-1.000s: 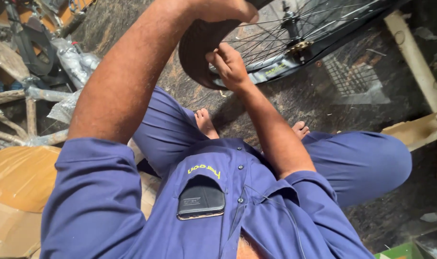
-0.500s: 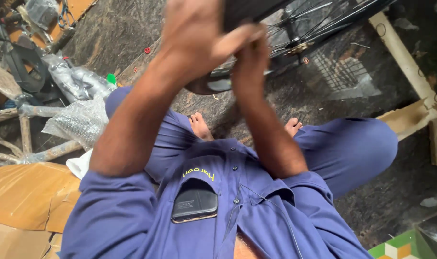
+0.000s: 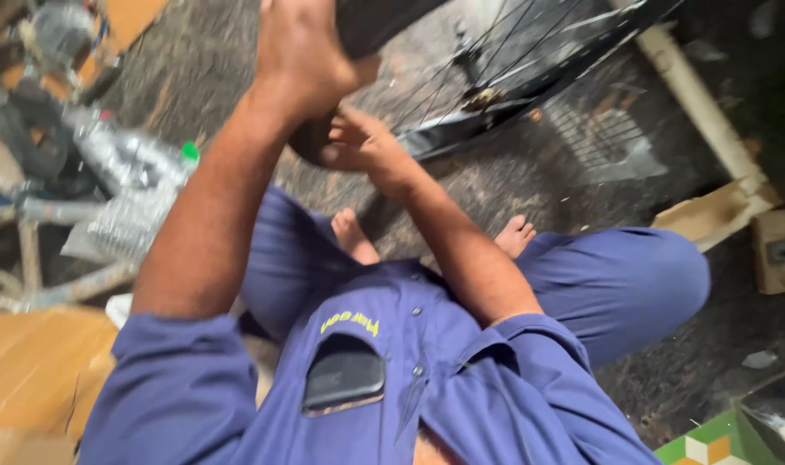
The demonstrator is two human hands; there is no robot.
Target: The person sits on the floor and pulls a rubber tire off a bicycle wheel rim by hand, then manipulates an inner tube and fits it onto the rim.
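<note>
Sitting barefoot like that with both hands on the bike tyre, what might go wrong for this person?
The left hand and right hand work the dark tyre right beside the thin spokes; if the grip slips, fingers may catch there. The bare feet lie under the wheel rim, so a dropped wheel might land on them. The phone sits loose in the chest pocket and might slide out.
</note>
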